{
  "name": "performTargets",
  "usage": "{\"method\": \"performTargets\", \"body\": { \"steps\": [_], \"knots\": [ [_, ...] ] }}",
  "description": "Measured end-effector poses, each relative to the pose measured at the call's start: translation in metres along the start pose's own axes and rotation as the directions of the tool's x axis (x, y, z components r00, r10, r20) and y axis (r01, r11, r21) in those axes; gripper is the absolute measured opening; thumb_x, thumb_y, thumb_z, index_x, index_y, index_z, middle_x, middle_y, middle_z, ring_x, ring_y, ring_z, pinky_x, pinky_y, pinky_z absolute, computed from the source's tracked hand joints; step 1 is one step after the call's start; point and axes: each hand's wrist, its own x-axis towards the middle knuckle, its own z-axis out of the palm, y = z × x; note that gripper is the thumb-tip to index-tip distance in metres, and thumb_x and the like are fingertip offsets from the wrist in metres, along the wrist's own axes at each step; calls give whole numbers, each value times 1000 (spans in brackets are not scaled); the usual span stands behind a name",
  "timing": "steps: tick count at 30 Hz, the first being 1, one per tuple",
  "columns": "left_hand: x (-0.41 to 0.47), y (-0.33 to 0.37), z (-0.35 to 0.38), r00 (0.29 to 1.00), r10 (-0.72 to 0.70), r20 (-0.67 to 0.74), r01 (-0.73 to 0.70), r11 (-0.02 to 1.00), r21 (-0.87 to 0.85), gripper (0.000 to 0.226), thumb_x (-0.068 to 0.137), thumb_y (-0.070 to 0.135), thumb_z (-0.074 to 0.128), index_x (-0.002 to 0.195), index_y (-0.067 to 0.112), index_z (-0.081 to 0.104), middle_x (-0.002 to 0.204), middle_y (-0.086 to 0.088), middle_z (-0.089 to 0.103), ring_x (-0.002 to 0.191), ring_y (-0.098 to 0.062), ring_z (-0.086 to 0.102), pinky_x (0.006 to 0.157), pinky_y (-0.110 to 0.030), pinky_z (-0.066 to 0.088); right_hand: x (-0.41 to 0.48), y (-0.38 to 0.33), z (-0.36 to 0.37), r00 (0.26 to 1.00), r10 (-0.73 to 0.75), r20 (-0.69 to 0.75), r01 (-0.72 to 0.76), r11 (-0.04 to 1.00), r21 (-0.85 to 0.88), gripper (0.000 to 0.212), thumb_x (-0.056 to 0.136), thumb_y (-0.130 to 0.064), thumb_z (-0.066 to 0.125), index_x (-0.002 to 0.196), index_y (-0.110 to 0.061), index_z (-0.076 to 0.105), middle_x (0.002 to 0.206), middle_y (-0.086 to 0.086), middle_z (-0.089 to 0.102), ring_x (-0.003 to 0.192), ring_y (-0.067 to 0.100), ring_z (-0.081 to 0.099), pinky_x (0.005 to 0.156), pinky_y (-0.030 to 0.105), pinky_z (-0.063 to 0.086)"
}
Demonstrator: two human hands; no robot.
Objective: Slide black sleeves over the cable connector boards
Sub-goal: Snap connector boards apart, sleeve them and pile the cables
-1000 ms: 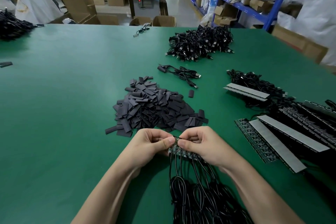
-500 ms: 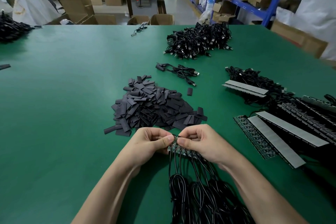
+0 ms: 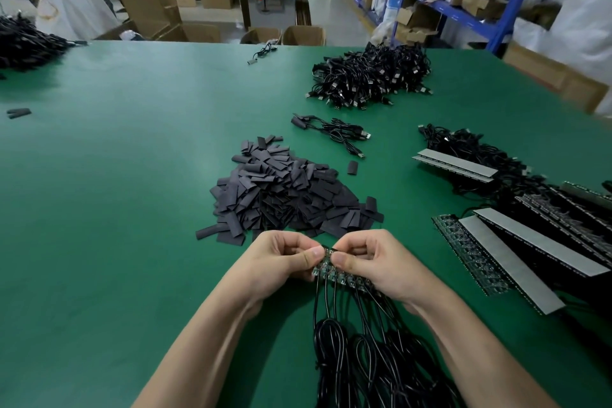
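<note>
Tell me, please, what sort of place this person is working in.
Most likely an electronics assembly workshop or factory floor. A large green table holds a pile of black sleeves, a heap of USB cables and panels of connector boards, and blue storage racks with cardboard boxes stand behind it.

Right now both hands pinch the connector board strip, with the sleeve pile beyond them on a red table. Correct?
No: the head view shows a green table. The left hand and right hand do pinch the connector board strip, sleeve pile beyond them.
</note>
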Motion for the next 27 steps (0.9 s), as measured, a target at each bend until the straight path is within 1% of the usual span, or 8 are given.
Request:
{"method": "performTargets", "body": {
  "steps": [6,10,13,16,18,21,24,27],
  "knots": [
    [-2,1,0,999,-2,42,3,999,-46,8,81,20,76,81,14,80,71,-5,69,60,-11,60,62,-18,52,-2,-6,1,1000,0,-3,0,999,39,11,88,-29,75,87,-19,80,87,0,76,83,8,67,80,18,52],
    [-4,3,-5,999,14,32,-10,992,-122,13,83,21,75,88,10,81,81,-11,73,67,-14,64,64,-19,55,-5,-9,0,998,30,-48,-30,1000,5,9,94,-22,75,87,-21,80,89,2,78,83,9,67,84,23,53],
    [-10,8,-11,997,67,-26,-70,987,-145,13,80,24,77,85,12,80,86,-12,75,75,-16,67,71,-22,58,-12,-14,1,994,8,-108,-37,961,-273,8,94,-36,74,96,-31,80,94,-14,78,86,-5,68,83,20,49],
    [-19,22,-14,983,178,-54,-182,980,-81,14,78,30,85,81,18,79,86,-5,73,78,-10,63,73,-18,53,-20,-24,7,980,-140,-141,38,829,-557,41,85,-63,61,117,-41,75,111,-27,69,110,-13,59,96,21,47],
    [-23,35,-11,963,265,-55,-264,964,31,17,79,36,84,80,20,78,77,1,69,70,-6,57,66,-14,46,-25,-35,13,978,-178,-107,109,878,-466,49,88,-66,54,123,-37,73,118,-23,69,118,-6,59,106,30,47],
    [-27,53,2,930,368,-14,-366,928,67,15,82,35,79,80,20,78,64,5,63,59,-6,52,58,-13,41,-36,-51,25,978,-208,-28,203,972,-122,36,101,-49,55,112,-21,76,109,0,77,107,18,71,99,43,54],
    [-25,70,17,894,441,76,-443,896,19,11,85,35,79,88,24,80,66,10,65,57,0,53,57,-9,42,-46,-68,29,934,-309,-178,323,945,56,21,100,-30,61,91,-16,73,82,6,77,82,18,74,87,29,58],
    [-1,74,29,913,407,29,-408,907,106,21,95,35,70,109,22,78,82,5,75,63,-2,60,60,-13,48,-57,-84,8,893,-297,-337,373,909,187,23,95,-34,59,78,-22,70,60,1,60,59,19,58,68,24,54]
  ]
}}
